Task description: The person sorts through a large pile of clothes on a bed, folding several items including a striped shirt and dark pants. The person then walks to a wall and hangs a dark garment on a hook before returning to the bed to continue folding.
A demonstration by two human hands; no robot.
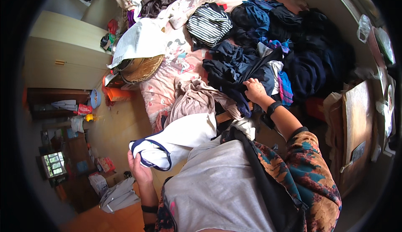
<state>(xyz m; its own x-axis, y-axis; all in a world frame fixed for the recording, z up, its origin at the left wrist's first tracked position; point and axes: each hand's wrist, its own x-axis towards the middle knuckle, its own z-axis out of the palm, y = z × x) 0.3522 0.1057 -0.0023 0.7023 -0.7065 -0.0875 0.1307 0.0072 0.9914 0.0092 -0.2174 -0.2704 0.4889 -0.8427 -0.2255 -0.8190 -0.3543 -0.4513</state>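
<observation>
My left hand [140, 168] is closed on the edge of a white garment [184, 136] with navy trim, beside the trim's loop. The white cloth stretches from that hand across the front of my lap. My right hand [256, 91] reaches forward onto the heap, its fingers bent and closed on a dark navy garment [234, 66]. Between my hands, a crumpled beige-pink garment [194, 98] lies at the bed's near edge. Right of my right hand are a white cloth [276, 70] and a blue and pink striped piece [285, 88].
Dark clothes [310, 64] pile up on the right of the bed [180, 52], near a black-and-white striped bundle [209, 24]. A woven basket [144, 69] under white cloth stands at the left. Cabinets [63, 60] line the left side; a wooden board [356, 123] stands at right.
</observation>
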